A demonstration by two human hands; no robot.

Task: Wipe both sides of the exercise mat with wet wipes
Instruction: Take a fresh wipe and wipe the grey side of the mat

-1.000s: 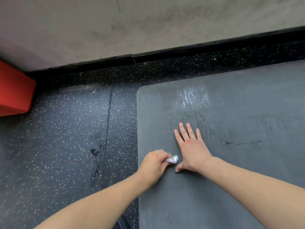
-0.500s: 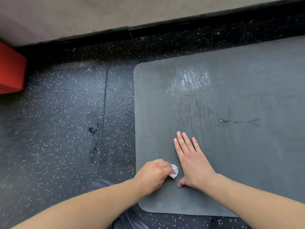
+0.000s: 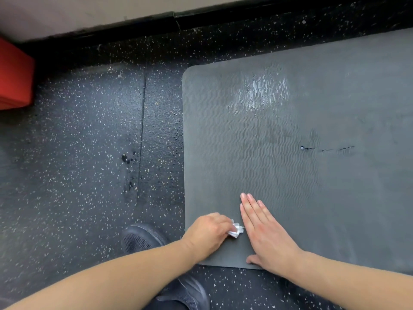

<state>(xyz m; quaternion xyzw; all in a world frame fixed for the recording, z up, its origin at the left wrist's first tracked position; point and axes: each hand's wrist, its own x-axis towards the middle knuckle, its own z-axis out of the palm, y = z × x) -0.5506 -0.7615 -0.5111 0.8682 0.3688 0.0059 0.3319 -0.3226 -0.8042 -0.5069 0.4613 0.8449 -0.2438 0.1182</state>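
A grey ribbed exercise mat lies flat on the speckled floor, with a shiny wet patch near its far edge and a thin tear at the right. My left hand grips a crumpled white wet wipe against the mat near its front left corner. Just to the right, my right hand rests flat on the mat with straight fingers, close to the front edge.
Black speckled rubber floor surrounds the mat. A red block stands at the far left by the wall's black baseboard. Dark shoes sit by the mat's front left corner.
Both hands have slid back along the mat toward its front edge, the left one dragging the wipe. The view has tilted down, revealing the mat's front edge and the shoes.
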